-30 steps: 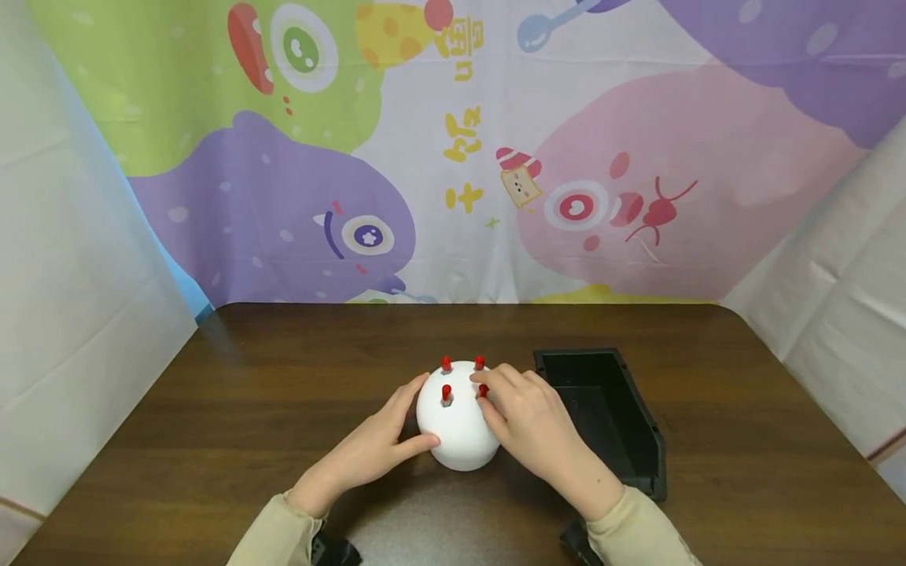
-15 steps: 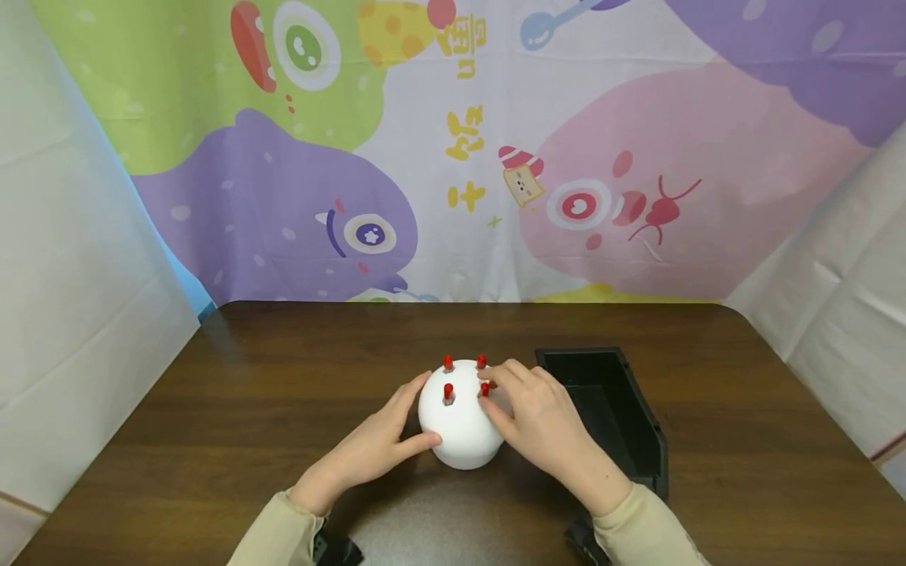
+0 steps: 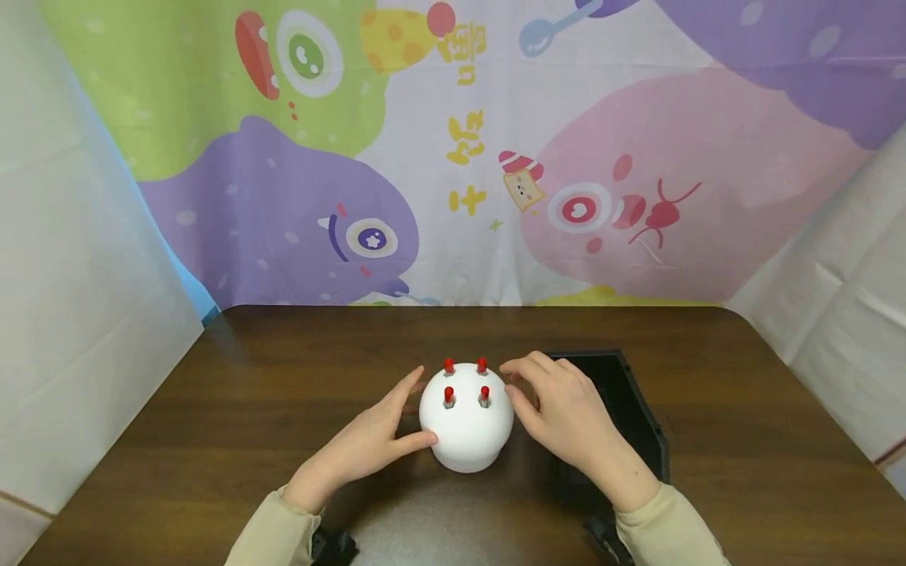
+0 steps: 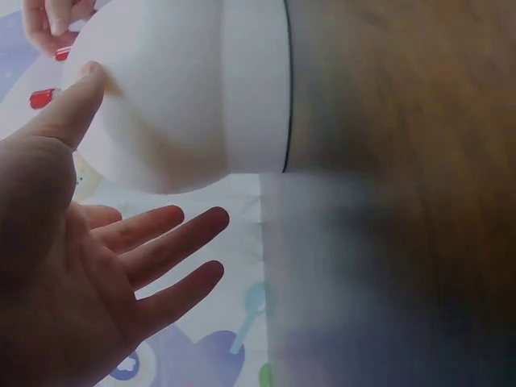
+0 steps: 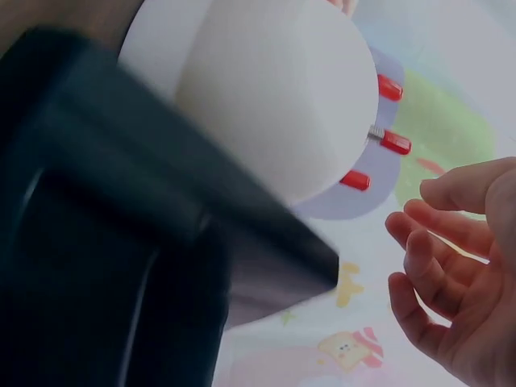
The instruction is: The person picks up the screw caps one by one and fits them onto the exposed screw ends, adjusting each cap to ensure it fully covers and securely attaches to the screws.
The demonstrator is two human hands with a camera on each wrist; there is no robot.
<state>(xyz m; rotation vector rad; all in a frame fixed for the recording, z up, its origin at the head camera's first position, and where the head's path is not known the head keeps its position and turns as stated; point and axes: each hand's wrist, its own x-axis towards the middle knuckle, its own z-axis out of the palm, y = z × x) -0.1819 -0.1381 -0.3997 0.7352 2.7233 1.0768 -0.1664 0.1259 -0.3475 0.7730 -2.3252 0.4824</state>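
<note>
A white dome (image 3: 467, 428) on a low round base stands on the table. Several toggle switches with red caps, such as the near right switch (image 3: 484, 395), stick up from its top. My left hand (image 3: 364, 440) is at the dome's left side, thumb touching the surface. In the left wrist view its other fingers (image 4: 173, 246) are spread and fairly straight, off the dome. My right hand (image 3: 566, 405) hovers just right of the dome, holding nothing. The right wrist view shows its fingers (image 5: 427, 302) loosely bent, apart from the red switch caps (image 5: 395, 143).
A black tray (image 3: 647, 413) lies right of the dome, partly hidden beneath my right hand and forearm. The brown table (image 3: 283, 354) ends at a printed curtain (image 3: 460, 259) at the back. White cloth hangs on both sides.
My right hand has let go of the near right switch and moved right, away from the dome. The left hand's fingers have lifted slightly, its thumb staying on the dome.
</note>
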